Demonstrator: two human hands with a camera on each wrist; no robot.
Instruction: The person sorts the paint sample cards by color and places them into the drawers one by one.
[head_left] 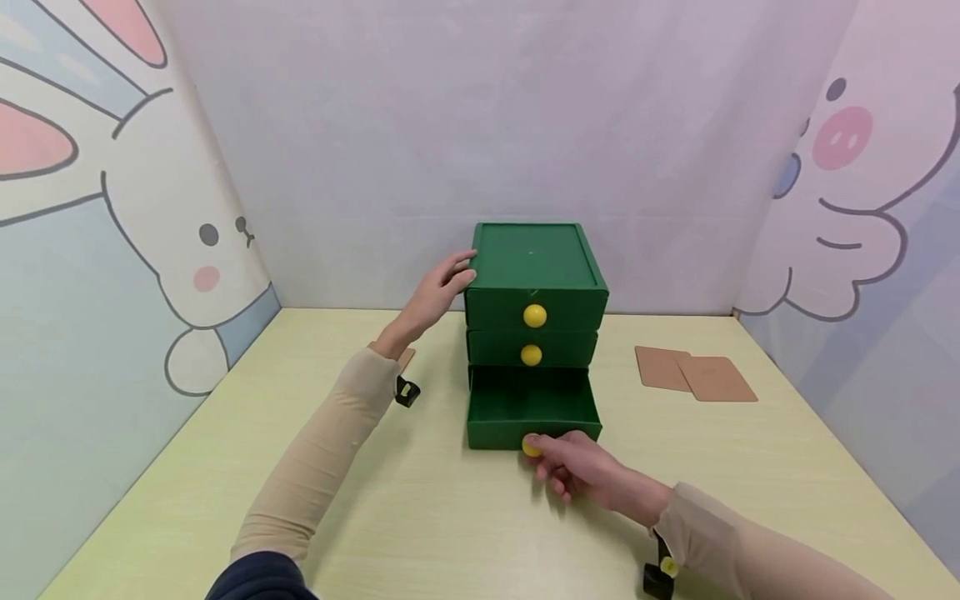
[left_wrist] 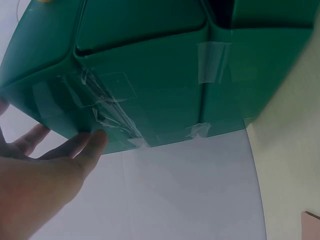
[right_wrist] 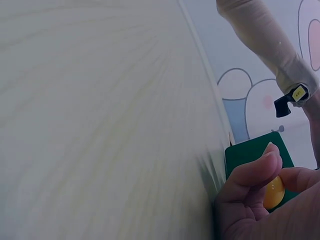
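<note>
A green cabinet (head_left: 536, 254) with three stacked drawers stands at the middle of the table. Its bottom drawer (head_left: 534, 435) is pulled out, and its inside looks bare. My right hand (head_left: 581, 471) pinches the round yellow knob (right_wrist: 274, 192) of that drawer between thumb and fingers. The top and middle drawers, with yellow knobs (head_left: 535, 316), are closed. My left hand (head_left: 433, 296) rests against the upper left side of the cabinet, fingers extended. In the left wrist view, its fingertips touch the green side wall (left_wrist: 150, 95), which has clear tape across the seams.
Two brown square cards (head_left: 720, 379) overlap on the table at the right. Another brown card (head_left: 406, 359) lies partly hidden behind the left wrist. A pale curtain (head_left: 525, 108) hangs behind the cabinet, and cartoon-printed panels (head_left: 202, 208) flank the table.
</note>
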